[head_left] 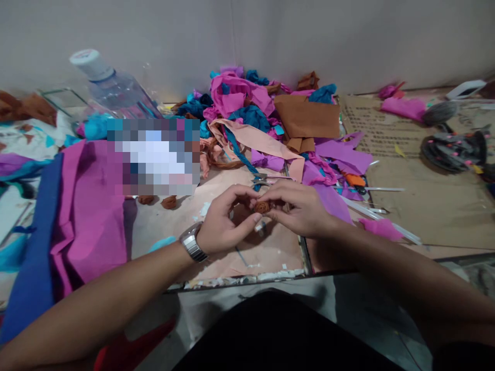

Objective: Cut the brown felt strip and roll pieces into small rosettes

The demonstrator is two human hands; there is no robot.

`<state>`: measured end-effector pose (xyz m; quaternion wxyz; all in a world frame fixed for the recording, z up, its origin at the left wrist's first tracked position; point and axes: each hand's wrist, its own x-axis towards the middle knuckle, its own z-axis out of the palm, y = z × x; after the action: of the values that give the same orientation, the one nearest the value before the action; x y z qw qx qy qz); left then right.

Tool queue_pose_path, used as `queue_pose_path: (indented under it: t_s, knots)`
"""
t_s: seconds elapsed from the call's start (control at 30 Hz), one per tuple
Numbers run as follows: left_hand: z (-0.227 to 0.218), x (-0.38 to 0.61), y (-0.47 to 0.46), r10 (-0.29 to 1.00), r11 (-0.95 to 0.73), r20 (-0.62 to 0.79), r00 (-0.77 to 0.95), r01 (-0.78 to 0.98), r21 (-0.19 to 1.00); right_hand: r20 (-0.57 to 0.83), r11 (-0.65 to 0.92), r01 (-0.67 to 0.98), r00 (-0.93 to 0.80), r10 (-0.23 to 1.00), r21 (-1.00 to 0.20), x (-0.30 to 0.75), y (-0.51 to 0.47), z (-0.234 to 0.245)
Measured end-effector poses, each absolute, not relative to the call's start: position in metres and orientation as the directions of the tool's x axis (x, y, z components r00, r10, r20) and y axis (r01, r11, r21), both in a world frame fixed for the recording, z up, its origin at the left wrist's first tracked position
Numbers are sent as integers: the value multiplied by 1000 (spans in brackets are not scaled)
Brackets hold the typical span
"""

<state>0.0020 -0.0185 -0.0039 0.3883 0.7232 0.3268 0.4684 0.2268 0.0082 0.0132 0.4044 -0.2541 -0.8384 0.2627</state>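
The bench [270, 252] is strewn with cloth. A large magenta sheet [93, 216] is spread at the left. A heap of coloured scraps [255, 108] is piled against the wall, and a clear bottle [112, 87] is seen tilted to its left. Over the bench's near middle, the left hand [224, 221] and right hand [301, 206] are brought together. A wristwatch [192, 242] is worn on the left wrist. A small brown rosette [262, 206] is held between the hands, each grip clenched on it at the fingertips.
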Motion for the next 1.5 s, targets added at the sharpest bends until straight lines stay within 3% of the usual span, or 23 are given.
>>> queue_pose_path:
  t_s: [0.43, 0.63, 0.9, 1.17, 1.5]
  knots:
    - [-6, 0, -16, 834, -491, 440, 333, 86, 867, 556, 734, 274, -506, 659, -621, 227, 9, 11]
    - [-9, 0, -12, 836, -523, 466, 289, 162, 837, 555, 737, 242, -523, 647, -630, 228, 10, 9]
    - [-6, -1, -9, 791, -590, 530, 305, 152, 793, 555, 722, 265, -491, 672, -639, 227, 9, 14]
    - [-1, -1, -8, 724, -670, 592, 354, 158, 725, 592, 766, 225, -517, 618, -603, 228, 10, 10]
    - [-2, 0, -10, 747, -649, 585, 316, 158, 744, 555, 758, 268, -544, 629, -595, 228, 7, 15]
